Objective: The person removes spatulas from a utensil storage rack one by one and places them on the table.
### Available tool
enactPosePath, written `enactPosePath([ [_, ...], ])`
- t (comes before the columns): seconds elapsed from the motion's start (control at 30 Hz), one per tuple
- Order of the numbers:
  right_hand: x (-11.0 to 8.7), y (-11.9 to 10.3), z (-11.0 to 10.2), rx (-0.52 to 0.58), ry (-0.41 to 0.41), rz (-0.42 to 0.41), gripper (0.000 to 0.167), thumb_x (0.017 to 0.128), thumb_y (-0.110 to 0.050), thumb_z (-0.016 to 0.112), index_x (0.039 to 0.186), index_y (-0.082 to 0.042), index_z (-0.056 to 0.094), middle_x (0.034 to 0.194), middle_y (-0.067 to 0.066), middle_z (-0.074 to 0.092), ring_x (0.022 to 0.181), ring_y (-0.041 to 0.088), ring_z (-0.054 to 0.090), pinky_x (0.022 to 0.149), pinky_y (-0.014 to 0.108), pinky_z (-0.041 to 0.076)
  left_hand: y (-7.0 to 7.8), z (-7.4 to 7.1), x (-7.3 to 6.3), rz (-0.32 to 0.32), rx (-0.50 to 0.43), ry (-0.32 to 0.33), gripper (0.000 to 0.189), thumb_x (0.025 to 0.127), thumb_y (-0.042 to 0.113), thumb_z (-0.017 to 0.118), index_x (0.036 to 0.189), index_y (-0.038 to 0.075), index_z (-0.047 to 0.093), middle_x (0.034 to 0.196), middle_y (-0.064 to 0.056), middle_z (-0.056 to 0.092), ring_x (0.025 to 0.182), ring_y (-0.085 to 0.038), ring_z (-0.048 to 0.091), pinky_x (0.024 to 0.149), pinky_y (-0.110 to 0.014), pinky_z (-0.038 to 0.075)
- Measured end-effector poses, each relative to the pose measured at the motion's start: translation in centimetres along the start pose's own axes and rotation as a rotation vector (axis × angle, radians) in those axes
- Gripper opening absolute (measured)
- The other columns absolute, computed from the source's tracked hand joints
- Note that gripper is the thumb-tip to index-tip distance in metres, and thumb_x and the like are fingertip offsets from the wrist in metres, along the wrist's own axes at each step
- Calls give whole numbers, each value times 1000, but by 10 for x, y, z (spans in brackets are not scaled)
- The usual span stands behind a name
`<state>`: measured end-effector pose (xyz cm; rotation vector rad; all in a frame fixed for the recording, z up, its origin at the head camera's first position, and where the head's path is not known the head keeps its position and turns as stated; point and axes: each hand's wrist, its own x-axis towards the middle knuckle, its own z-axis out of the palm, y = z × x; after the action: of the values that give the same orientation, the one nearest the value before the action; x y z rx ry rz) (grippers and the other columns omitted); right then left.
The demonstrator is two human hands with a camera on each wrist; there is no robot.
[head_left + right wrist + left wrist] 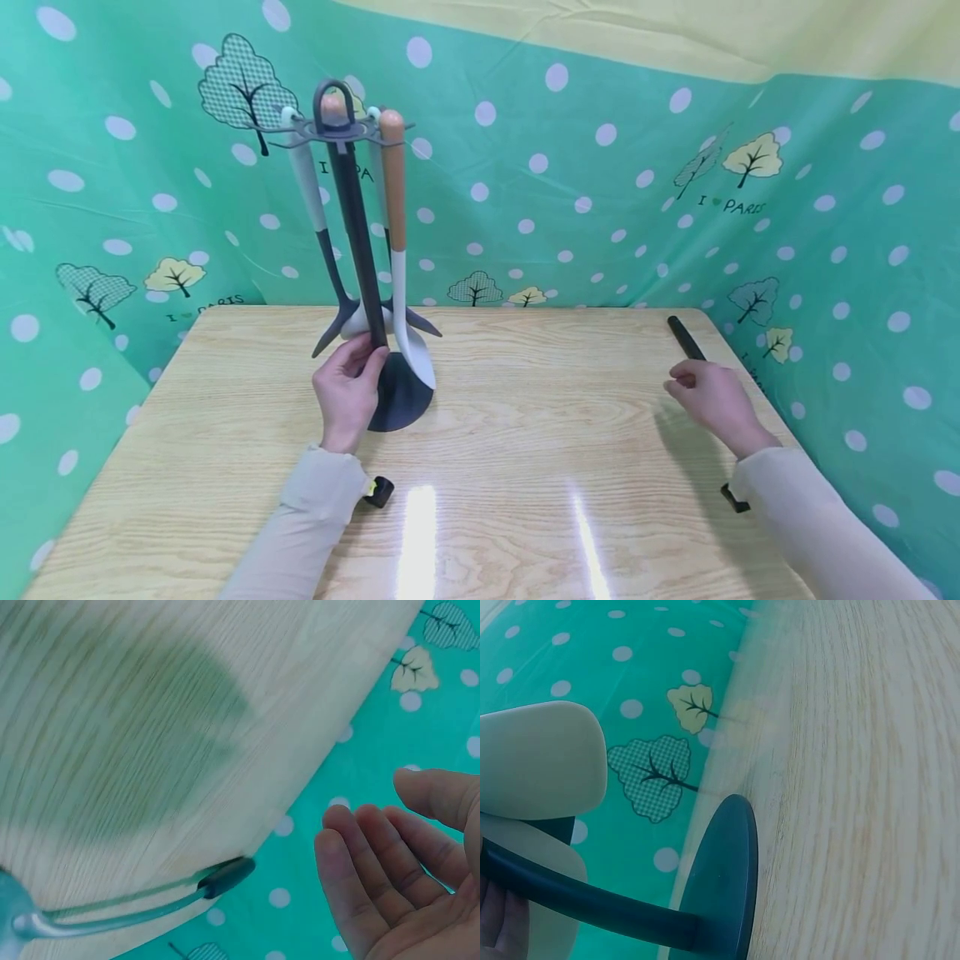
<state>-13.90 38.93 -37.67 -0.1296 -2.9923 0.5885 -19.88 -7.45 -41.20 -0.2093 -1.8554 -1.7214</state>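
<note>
A dark utensil stand (405,400) with a round base, a pole and a ring of hooks stands left of centre on the table. My left hand (348,392) grips the lower pole between thumb and fingers; its fingertips (506,922) show beside the pole in the left wrist view. Several utensils hang there, including a white spoon-like one (418,358) with a wooden-coloured handle. At the right, my right hand (712,400) hovers with loosely bent fingers and nothing in them. Near it lies a utensil with a black grip (229,877); its head is mostly cut off.
The wooden table (540,417) carries bright reflections near its front. A green dotted cloth (570,183) hangs behind and at both sides. Pale utensil heads (547,765) hang close to the left hand in the left wrist view.
</note>
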Motion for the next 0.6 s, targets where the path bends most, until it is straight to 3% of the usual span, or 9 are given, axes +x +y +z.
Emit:
enactPosePath([
  [0.33, 2, -16, 16, 12, 118, -112, 24, 93, -17, 61, 106, 1, 68, 93, 15, 68, 79, 26, 62, 67, 43, 51, 0, 0, 0, -1, 8, 5, 23, 82, -5, 71, 104, -9, 68, 95, -23, 69, 82, -22, 69, 77, -22, 55],
  [0.6, 6, -26, 29, -12, 154, -180, 22, 92, -15, 62, 105, 1, 68, 92, 14, 68, 77, 25, 63, 67, 44, 52, 1, 0, 0, 2, -3, 3, 23, 82, -6, 71, 104, -10, 68, 96, -23, 69, 83, -27, 69, 78, -23, 55],
])
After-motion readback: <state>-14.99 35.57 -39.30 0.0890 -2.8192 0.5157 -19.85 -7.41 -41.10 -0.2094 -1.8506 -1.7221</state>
